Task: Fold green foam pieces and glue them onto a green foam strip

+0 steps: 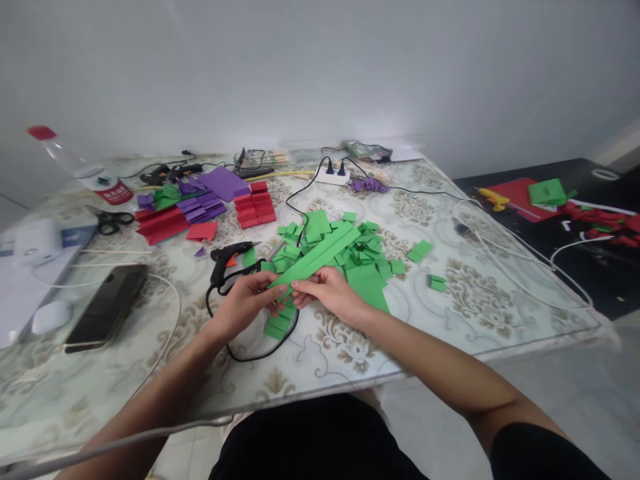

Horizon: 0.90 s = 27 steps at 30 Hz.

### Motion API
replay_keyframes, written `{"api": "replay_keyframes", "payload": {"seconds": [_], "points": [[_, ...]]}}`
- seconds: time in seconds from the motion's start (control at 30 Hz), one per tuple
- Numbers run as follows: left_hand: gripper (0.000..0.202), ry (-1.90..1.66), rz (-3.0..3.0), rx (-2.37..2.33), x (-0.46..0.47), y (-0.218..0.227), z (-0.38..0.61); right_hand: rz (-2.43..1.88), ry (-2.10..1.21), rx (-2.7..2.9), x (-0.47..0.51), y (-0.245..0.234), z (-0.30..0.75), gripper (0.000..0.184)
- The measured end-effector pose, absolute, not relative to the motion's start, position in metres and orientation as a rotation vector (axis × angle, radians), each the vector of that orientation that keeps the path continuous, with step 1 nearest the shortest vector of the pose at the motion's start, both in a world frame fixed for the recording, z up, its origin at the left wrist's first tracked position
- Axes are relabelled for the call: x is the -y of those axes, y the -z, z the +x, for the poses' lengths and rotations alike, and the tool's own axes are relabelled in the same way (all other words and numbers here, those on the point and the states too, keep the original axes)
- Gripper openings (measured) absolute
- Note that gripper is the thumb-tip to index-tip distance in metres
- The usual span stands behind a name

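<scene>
A long green paper strip [320,255] with a lengthwise crease is held up over the table, slanting toward the far right. My left hand [253,295] pinches its near end between thumb and fingers. Right beside it, my right hand [325,291] grips the strip's lower edge, thumb on top. Beneath and behind lies a heap of small folded green paper pieces [367,240], with a larger green sheet [367,285] at its near side. A black glue gun [223,263] rests just left of the heap, its cord looping near my left hand.
Red folded paper [255,205] and purple paper [203,207] lie at the back left, near scissors [114,222] and a bottle [103,183]. A phone [107,310] is at left. A power strip [333,175] sits at the back. A yellow glue gun [494,199] lies on a dark surface to the right.
</scene>
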State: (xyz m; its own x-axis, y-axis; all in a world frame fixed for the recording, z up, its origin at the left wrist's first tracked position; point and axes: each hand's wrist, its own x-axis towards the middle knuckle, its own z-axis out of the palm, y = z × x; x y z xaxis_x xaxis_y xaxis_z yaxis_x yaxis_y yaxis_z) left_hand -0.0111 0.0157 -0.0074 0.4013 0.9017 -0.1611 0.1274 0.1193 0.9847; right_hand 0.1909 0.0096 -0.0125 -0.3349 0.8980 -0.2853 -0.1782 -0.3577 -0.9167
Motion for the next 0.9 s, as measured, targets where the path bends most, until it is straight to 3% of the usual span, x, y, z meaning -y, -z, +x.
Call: {"api": "replay_keyframes", "payload": {"seconds": [0.33,0.6,0.9], "points": [[0.037,-0.782,1.323,-1.075,-0.014,0.001,-0.007,-1.114,-1.427,0.988,-0.015,0.012,0.194,0.044],[0.031,-0.787,1.425,-1.011,-0.012,0.011,-0.007,-1.176,-1.443,1.120,-0.007,0.017,0.186,0.046],[0.037,-0.767,1.429,-1.026,-0.013,0.008,-0.009,-1.057,-1.323,0.883,-0.027,0.004,0.209,0.042]]}}
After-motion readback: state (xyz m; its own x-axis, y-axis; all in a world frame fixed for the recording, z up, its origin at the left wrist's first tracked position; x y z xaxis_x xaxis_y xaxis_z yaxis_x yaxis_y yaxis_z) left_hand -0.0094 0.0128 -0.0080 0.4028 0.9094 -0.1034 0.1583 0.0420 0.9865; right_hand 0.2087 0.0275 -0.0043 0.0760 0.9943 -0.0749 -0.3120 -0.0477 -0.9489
